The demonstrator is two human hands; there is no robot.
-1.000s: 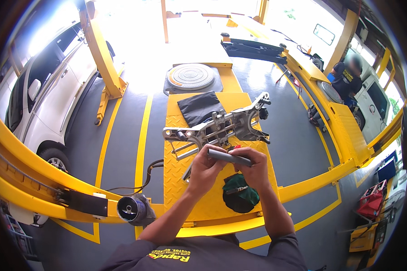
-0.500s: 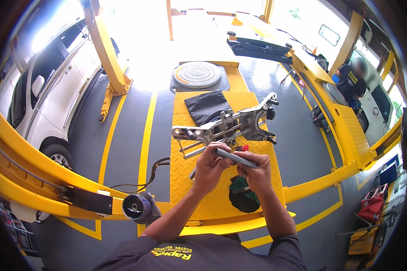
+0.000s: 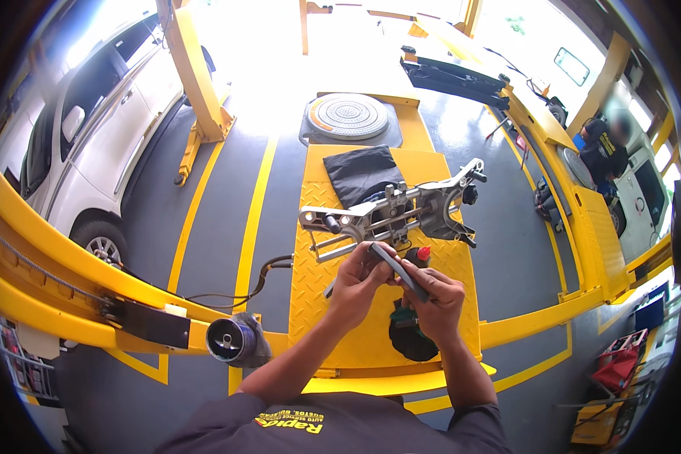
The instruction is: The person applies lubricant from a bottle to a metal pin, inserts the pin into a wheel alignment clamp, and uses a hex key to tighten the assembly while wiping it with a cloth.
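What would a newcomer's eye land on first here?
Probably the bright yellow platform in the middle, with a silver metal frame lying across it. Just below the frame in the picture, the left hand and right hand hold a slim grey object. A white car stands at the left.

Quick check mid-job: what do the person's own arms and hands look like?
A dark, short-sleeved fabric shirt with yellow printed lettering leaves both forearms bare. The left hand and right hand are gloveless, with no watch or wristband showing.
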